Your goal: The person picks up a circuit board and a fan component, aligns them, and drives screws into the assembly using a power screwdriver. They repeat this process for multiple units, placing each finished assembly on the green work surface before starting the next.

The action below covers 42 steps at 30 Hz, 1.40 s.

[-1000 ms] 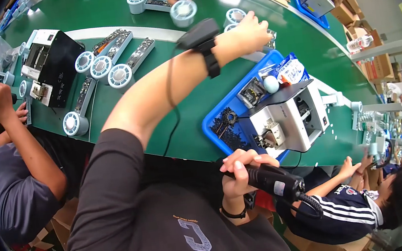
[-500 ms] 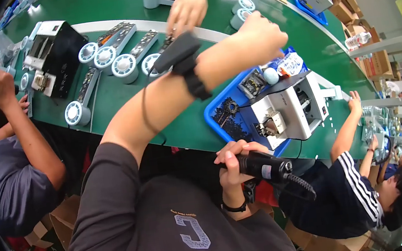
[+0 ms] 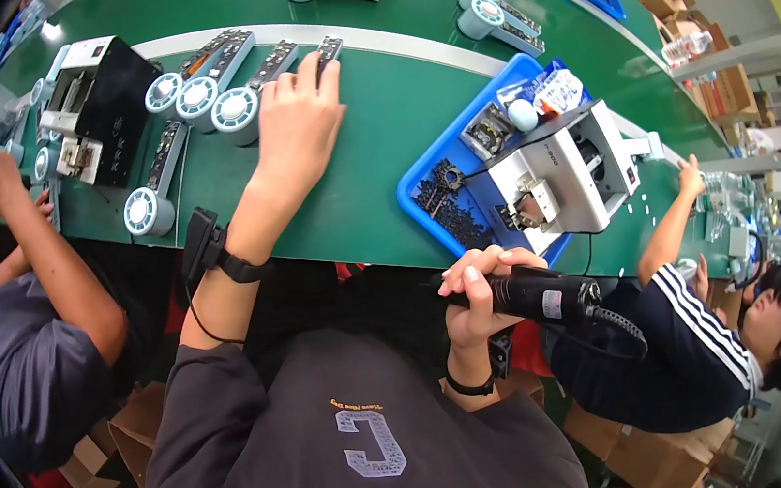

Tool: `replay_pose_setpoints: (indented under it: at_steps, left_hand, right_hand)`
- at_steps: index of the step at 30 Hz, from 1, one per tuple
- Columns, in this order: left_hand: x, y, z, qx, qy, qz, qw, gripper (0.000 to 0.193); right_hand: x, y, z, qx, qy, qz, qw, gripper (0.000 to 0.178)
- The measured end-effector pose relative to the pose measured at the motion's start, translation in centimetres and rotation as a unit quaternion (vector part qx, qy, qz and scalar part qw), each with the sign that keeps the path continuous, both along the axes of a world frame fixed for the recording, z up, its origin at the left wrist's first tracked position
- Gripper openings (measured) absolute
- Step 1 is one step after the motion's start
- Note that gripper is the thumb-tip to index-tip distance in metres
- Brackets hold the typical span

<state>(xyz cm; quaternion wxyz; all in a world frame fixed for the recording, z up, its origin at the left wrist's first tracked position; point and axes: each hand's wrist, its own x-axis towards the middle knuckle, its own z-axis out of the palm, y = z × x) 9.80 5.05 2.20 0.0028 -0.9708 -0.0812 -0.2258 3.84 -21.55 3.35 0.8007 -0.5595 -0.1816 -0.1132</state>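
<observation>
My left hand [image 3: 300, 123] reaches over the table with its fingers curled over a light-blue handheld fan. Only the end of that fan's open handle [image 3: 328, 49], with parts inside showing, sticks out past the fingertips; its round head is hidden under the hand. My right hand [image 3: 484, 291] is wrapped round a black electric screwdriver [image 3: 538, 296] with a coiled cord, held level near the table's front edge. Several similar fans [image 3: 235, 113] lie in a row left of my left hand, and another fan [image 3: 149, 211] lies nearer me.
A blue tray [image 3: 413, 204] holds dark screws [image 3: 450, 212] and a grey-silver machine [image 3: 566, 178]. A black machine [image 3: 115, 107] stands at left. Fans [image 3: 483, 16] lie across a pale strip on the green table [image 3: 369, 149]. Co-workers sit on the left [image 3: 41, 336] and right [image 3: 657, 348].
My left hand has swung from the right back to the left, onto a fan. Another person's hand at the far side has gone from view. The screwdriver has shifted slightly right.
</observation>
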Motion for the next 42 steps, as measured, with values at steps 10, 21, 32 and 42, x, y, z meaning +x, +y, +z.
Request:
replay_pose_setpoints:
  at_steps: [10,21,32,42]
  left_hand:
    - [-11.8,-1.6,2.6,-0.123,0.024,-0.151,0.981,0.044]
    - [-11.5,-3.5,1.3,-0.204,-0.039,-0.238,0.949,0.024]
    - [-11.4,-3.5,2.0,-0.177,0.000,-0.226,0.958,0.024]
    - [-11.4,-3.0,1.5,-0.207,-0.001,-0.199,0.958,0.021]
  right_hand:
    - [2.9,-4.1,6.0,0.034,-0.152,-0.177,0.972,0.044]
    - [9.2,-2.7,7.6,-0.105,-0.188,-0.242,0.946,0.051]
    - [11.1,-2.0,6.9,-0.092,-0.179,-0.125,0.972,0.042]
    - [7.7,0.8,7.7,-0.028,-0.040,-0.054,0.997,0.031]
